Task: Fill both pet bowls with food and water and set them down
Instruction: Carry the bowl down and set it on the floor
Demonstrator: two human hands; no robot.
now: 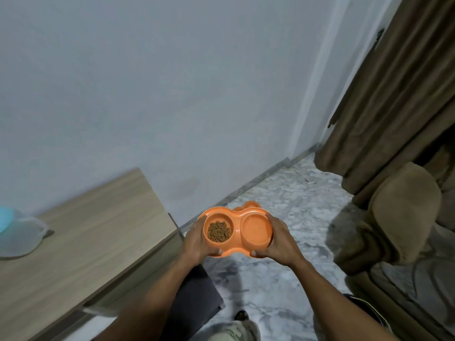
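The dish (237, 216) was one orange plastic piece: two round wells (257, 230) side by side under a smooth shared rim, with small rounded lobes on its far edge. It was held roughly level in the air between the two grips, above the marbled floor (283, 193). The left grip (197, 239) curled round the dish's left end, thumb on the near rim. The right grip (280, 239) clasped the right end the same way. The well by the left grip held a heap of brown kibble (219, 232). The well by the right grip looked glossy and free of kibble — whether it held water could not be told. Left of the left grip stood a wooden desk (98, 230) bearing a clear tub (17, 232). Up and right of the right grip hung a brown curtain (394, 94).
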